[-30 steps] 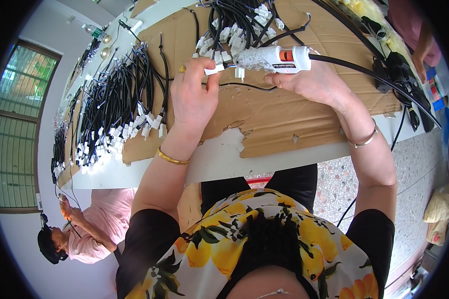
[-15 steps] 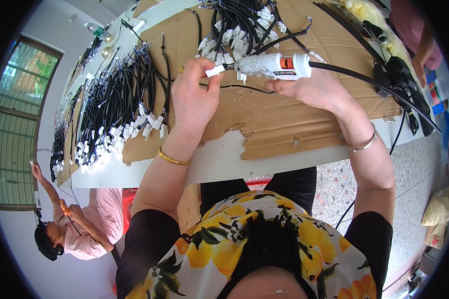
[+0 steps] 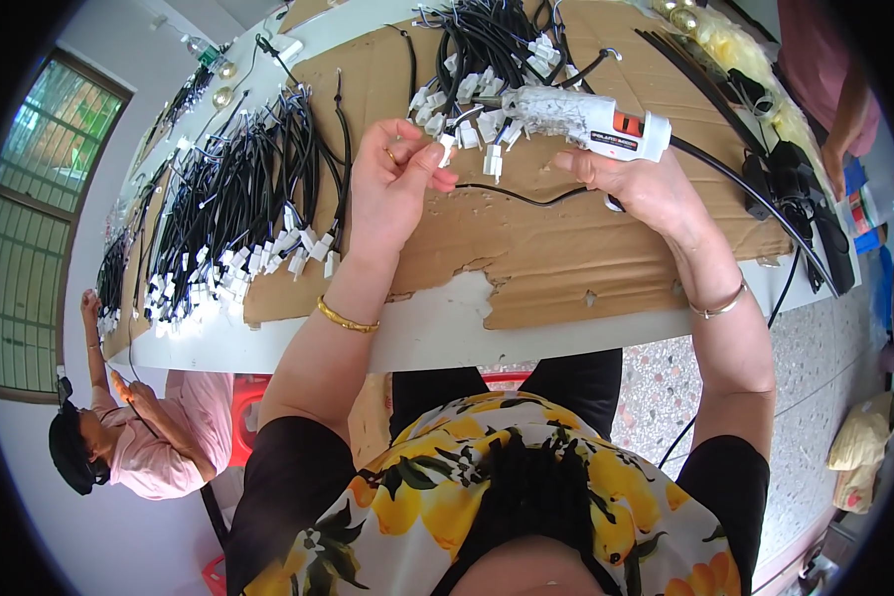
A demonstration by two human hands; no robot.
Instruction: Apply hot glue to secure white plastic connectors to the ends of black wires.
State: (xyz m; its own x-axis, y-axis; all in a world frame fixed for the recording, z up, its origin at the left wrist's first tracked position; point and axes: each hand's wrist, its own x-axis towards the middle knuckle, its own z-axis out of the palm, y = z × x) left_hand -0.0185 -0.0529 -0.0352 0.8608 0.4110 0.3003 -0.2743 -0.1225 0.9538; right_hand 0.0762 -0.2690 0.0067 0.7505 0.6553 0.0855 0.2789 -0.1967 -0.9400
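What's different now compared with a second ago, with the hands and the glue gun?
The right hand has tilted the white glue gun so its nozzle slants toward the small white connector pinched in the left hand; before, the gun lay more level. The person in pink at lower left raised an arm. Both grips, the cardboard and the black cable bundles look unchanged.

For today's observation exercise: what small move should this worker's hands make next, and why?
Probably bring the glue gun nozzle a touch closer to the white connector pinched in the left hand. The right hand holds the gun pointed that way, but its tip looks short of the connector.
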